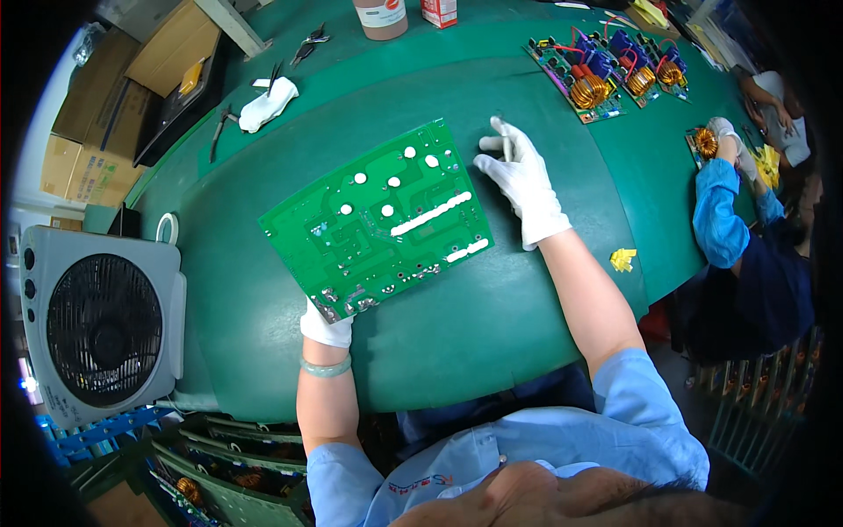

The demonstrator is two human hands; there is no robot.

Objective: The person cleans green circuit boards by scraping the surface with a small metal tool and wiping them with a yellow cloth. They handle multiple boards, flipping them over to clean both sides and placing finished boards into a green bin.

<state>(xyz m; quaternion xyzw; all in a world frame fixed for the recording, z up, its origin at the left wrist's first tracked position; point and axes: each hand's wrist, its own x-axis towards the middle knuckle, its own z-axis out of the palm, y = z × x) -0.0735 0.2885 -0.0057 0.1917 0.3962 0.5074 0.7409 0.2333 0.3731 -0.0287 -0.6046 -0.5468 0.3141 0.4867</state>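
Observation:
A green circuit board (364, 250) is tilted above the mat, its solder side toward me. White round dots and white strips cover parts of that side. My left hand (325, 327), in a white glove, grips the board at its lower-left corner; most of its fingers are hidden behind the board. Just off the board's right edge is my right hand (523, 180), also gloved in white. Its thumb and fingers are apart, and I see nothing held in them.
Several boards with copper coils (606, 77) stand at the far right. A grey fan (105, 307) is at the left. Pliers (219, 132), a white cloth-like bundle (269, 105) and yellow scraps (623, 259) lie on the green mat (421, 351). A co-worker's blue sleeve (720, 215) is at right.

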